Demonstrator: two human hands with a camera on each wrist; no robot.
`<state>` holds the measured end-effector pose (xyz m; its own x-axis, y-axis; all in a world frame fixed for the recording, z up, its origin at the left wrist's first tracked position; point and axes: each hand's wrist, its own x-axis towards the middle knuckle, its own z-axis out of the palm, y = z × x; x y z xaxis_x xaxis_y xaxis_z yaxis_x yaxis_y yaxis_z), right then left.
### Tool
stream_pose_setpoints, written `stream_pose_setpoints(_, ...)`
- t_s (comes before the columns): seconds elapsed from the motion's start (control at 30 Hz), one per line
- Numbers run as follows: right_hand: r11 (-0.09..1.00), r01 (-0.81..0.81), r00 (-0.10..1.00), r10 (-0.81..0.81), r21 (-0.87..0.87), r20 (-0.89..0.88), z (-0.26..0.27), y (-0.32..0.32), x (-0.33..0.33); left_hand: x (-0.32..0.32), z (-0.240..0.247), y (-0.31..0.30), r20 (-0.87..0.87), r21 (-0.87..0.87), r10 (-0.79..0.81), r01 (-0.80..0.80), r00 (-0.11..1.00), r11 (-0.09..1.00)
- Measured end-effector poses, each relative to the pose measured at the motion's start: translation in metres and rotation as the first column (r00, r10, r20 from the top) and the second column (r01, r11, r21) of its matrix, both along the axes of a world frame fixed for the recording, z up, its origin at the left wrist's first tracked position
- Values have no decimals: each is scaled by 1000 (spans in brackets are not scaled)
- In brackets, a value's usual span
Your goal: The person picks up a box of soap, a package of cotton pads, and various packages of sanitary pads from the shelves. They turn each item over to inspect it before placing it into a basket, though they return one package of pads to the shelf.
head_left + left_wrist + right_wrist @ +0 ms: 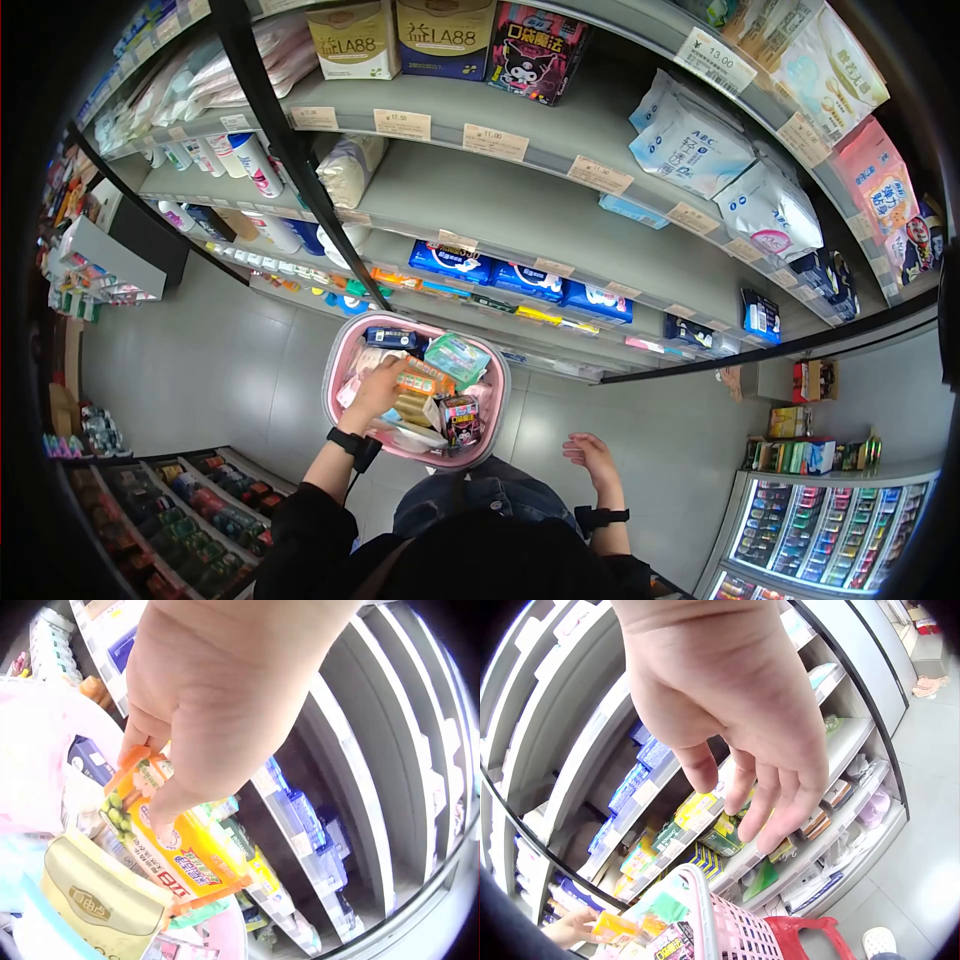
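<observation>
My left hand (375,392) is over the pink basket (332,385), pinching an orange packet of laundry soap (169,836) between thumb and fingers. In the left wrist view the packet is tilted, its printed face showing. Beside it in the basket is a cream-and-gold box (105,900). The basket also holds a green packet (457,358), a dark blue packet (392,337) and a black-and-pink cartoon box (462,420). My right hand (592,458) hangs in the air to the basket's right, fingers loosely bent with nothing in them.
Curved grey shelves (440,190) rise in front, bearing blue packs (527,280), white pouches (690,140) and boxes. A red stool (810,930) stands by the basket. Behind on the right is a lit display rack (830,530); another product rack (180,510) stands at lower left.
</observation>
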<state>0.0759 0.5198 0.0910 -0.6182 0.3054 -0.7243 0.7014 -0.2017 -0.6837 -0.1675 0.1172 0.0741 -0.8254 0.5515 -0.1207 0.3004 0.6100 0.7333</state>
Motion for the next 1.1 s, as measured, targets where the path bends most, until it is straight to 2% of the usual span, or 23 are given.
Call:
stream_pose_setpoints(0.1, 1000, 4, 1000, -4, -5, -11, 0, -5, 2, 4, -17, 5, -8, 13, -79, 79, 997, 997)
stream_pose_setpoints(0.17, 1000, 9, 1000, -9, -3, -9, 0, -6, 5, 6, -21, 10, 62, -184, -162, 171, 985, 968)
stream_pose_setpoints(0.3, 999, 32, 999, -32, 4, -16, 3, -9, 14, 9, -43, 15, 35, -256, -141, 145, 989, 956)
stream_pose_setpoints(0.37, 999, 42, 999, -42, 0, -20, 2, -10, 18, 11, -54, 16, -128, -386, -154, 94, 980, 918)
stream_pose_setpoints(0.47, 998, 55, 998, -55, 12, -13, 5, -13, 22, 27, -61, 23, -133, -350, -71, 20, 989, 936)
stream_pose_setpoints(0.57, 998, 65, 998, -65, 6, -25, 7, -16, 25, 35, -76, 21, -159, -390, -72, 5, 985, 921)
stream_pose_setpoints(0.7, 999, 52, 998, -52, 5, -34, 10, -23, 25, 37, -61, 25, -151, -408, -53, -13, 987, 913)
stream_pose_setpoints(0.77, 999, 40, 998, -40, 1, -39, 9, -24, 25, 41, -59, 28, -145, -290, 50, -90, 988, 953)
stream_pose_setpoints(0.8, 999, 38, 998, -38, 1, -43, 8, -25, 25, 46, -58, 27, -148, -289, 52, -93, 988, 953)
stream_pose_setpoints(0.87, 1000, 28, 999, -28, 0, -44, 8, -28, 25, 62, -55, 22, -174, -110, 65, -85, 983, 990)
stream_pose_setpoints(0.97, 1000, 25, 999, -25, 1, -42, 7, -30, 26, 86, -33, 6, -174, -71, 53, -67, 983, 995)
stream_pose_setpoints(1.0, 1000, 23, 999, -23, 1, -44, 8, -31, 26, 93, -24, 0, -175, -70, 56, -69, 983, 995)
stream_pose_setpoints(1.07, 1000, 17, 999, -17, -2, -50, 9, -34, 28, 104, -14, -15, -47, -245, 88, -97, 995, 965)
stream_pose_setpoints(1.1, 1000, 14, 999, -14, -2, -51, 8, -36, 28, 110, -18, -22, -48, -245, 91, -100, 995, 964)
